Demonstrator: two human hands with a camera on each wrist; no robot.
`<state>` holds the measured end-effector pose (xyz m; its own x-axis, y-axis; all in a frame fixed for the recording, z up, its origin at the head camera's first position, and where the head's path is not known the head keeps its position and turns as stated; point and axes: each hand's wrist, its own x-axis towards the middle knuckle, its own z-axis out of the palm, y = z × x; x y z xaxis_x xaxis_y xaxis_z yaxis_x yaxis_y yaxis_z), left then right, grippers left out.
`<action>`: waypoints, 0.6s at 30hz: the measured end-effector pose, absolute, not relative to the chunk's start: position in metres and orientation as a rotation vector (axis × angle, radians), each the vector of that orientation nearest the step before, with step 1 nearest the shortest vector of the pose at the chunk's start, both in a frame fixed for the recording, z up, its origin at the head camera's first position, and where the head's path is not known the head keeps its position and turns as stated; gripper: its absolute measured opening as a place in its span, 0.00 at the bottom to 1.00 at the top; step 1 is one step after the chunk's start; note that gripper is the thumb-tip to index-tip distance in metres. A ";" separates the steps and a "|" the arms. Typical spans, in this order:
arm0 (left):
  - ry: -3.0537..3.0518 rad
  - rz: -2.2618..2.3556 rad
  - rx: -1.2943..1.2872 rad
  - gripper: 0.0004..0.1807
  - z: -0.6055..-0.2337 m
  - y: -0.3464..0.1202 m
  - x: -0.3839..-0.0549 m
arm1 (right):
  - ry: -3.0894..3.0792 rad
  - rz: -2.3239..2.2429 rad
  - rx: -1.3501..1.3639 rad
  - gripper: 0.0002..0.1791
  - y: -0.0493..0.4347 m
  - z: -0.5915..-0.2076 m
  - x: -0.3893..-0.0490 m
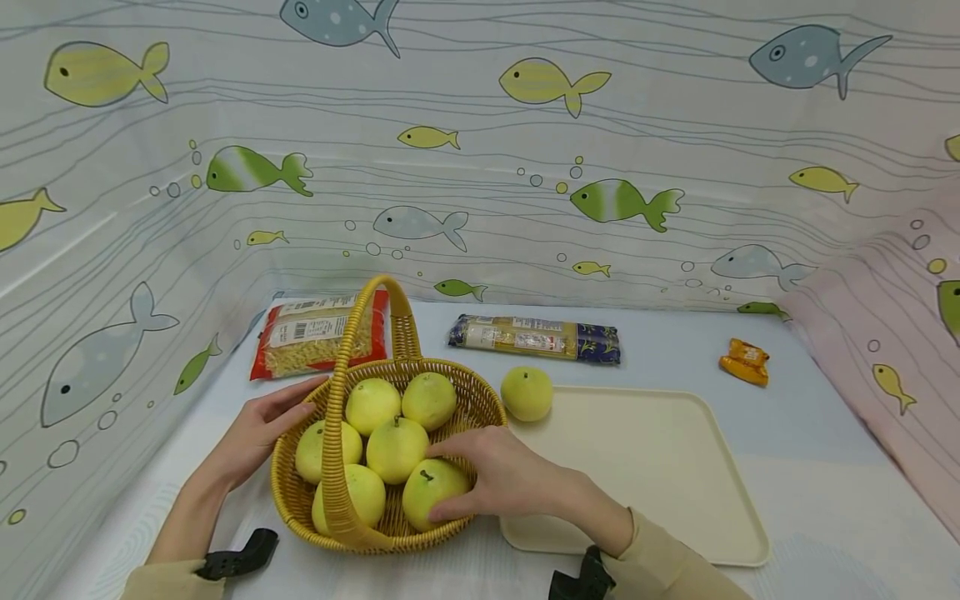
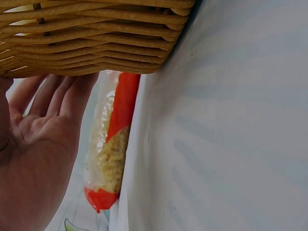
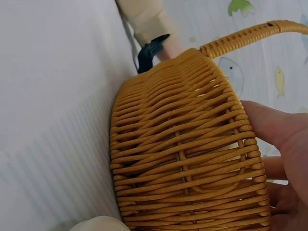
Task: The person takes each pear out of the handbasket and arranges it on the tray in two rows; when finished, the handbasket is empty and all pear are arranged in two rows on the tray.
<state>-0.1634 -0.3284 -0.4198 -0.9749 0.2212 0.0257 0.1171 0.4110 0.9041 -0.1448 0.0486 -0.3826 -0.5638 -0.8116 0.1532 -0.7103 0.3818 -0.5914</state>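
A yellow wicker basket (image 1: 300,525) with a tall arched handle (image 1: 337,417) holds several round yellow-green pears (image 1: 397,450). My right hand (image 1: 510,475) reaches over the basket's right rim, thumb and fingers spread around the front-right pear (image 1: 431,492). In the right wrist view the basket's woven side (image 3: 183,144) hides that pear, and the right hand (image 3: 288,154) shows past the rim. My left hand (image 1: 258,433) rests against the basket's left rim with fingers extended. From the left wrist, the left hand (image 2: 43,134) has its fingertips hidden behind the basket wall (image 2: 96,43).
Right of the basket lies a cream tray (image 1: 645,467), with a single pear (image 1: 527,393) at its back-left corner. Behind are a red-edged pasta bag (image 1: 315,333) and a long blue-ended noodle pack (image 1: 536,337). A small orange packet (image 1: 745,362) lies far right.
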 end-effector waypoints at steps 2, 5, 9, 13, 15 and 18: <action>2.553 1.625 0.310 0.27 -0.420 -0.329 -0.163 | 2.477 -0.941 -1.381 0.30 0.049 -0.383 -0.145; 2.554 1.628 0.309 0.26 -0.420 -0.330 -0.164 | 2.481 -0.959 -1.386 0.30 0.049 -0.384 -0.146; 2.558 1.622 0.308 0.26 -0.421 -0.330 -0.165 | 2.488 -0.972 -1.394 0.30 0.049 -0.384 -0.146; 2.561 1.619 0.306 0.26 -0.421 -0.331 -0.164 | 2.495 -0.977 -1.385 0.30 0.048 -0.384 -0.146; 2.563 1.618 0.303 0.26 -0.420 -0.330 -0.164 | 2.494 -0.982 -1.377 0.31 0.048 -0.384 -0.146; 2.563 1.617 0.307 0.26 -0.421 -0.330 -0.163 | 2.495 -0.987 -1.367 0.31 0.048 -0.384 -0.147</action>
<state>-0.1634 -0.3299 -0.4209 -0.9752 0.2197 0.0265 0.1185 0.4174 0.9010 -0.1469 0.0484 -0.3845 -0.5812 -0.7916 0.1887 -0.7063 0.3755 -0.6000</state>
